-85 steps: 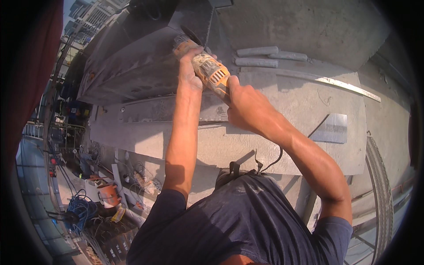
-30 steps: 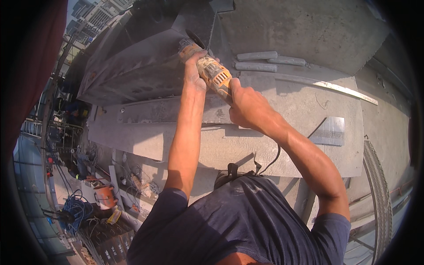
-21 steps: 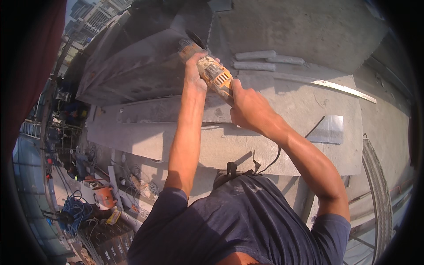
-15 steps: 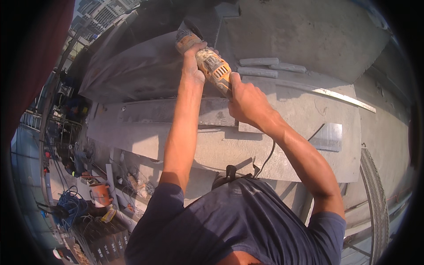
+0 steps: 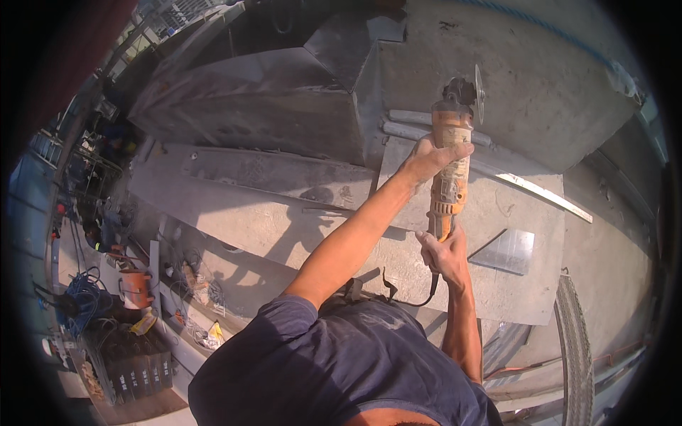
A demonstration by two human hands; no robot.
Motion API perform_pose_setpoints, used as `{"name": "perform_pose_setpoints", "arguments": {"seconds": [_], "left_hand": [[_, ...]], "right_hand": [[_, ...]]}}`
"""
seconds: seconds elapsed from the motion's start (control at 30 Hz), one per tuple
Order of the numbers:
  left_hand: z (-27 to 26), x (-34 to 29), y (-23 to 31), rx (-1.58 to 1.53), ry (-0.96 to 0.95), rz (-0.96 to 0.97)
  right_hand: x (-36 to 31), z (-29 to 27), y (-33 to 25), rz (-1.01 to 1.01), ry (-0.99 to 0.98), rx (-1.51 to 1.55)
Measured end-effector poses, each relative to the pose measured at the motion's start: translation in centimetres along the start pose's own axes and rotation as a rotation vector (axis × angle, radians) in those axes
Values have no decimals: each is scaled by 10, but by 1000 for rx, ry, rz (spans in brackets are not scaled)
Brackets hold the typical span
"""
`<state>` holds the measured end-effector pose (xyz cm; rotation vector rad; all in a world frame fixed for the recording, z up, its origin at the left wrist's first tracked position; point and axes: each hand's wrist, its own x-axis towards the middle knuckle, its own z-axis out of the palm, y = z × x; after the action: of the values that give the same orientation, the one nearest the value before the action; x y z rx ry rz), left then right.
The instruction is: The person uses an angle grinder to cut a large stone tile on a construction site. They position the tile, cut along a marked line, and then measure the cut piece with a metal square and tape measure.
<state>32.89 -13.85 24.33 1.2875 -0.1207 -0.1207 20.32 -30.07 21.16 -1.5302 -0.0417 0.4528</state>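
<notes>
An orange, dust-caked angle grinder (image 5: 449, 167) is held out in front of me in both hands. Its thin disc (image 5: 480, 96) stands edge-on at the far end, apart from the concrete wall behind it. My left hand (image 5: 430, 157) wraps round the front of the body, thumb across the top. Around the rear handle closes my right hand (image 5: 447, 255), and a black cord (image 5: 432, 290) runs from there toward my waist. Left of the grinder stands a grey sheet-metal duct-like box (image 5: 284, 106) with dusty sides.
Grey wrapped rolls (image 5: 406, 131) and a long metal strip (image 5: 543, 190) lie beyond the board. A small shiny metal plate (image 5: 508, 252) rests at the right. Lower left are an orange bucket (image 5: 135, 289) and tangled blue cable (image 5: 87, 298). A perforated metal strip (image 5: 575, 348) lies far right.
Both hands have swung the grinder to the right, away from the sheet-metal box. It now points straight ahead rather than up-left, and dust around the box has thinned.
</notes>
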Motion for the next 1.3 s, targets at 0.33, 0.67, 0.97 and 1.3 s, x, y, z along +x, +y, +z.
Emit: {"name": "perform_pose_setpoints", "arguments": {"seconds": [0.33, 0.67, 0.97, 1.3], "left_hand": [[-68, -228, -186, 386, 161, -521], [-137, -267, -73, 507, 573, -439], [-179, -321, 123, 607, 866, -137], [-209, -233, 142, 490, 783, 0]], "right_hand": [[-14, -102, 187, 134, 405, -188], [10, -152, 245, 399, 541, -27], [21, -183, 318, 152, 720, -365], [28, -183, 333, 124, 663, -47]]}}
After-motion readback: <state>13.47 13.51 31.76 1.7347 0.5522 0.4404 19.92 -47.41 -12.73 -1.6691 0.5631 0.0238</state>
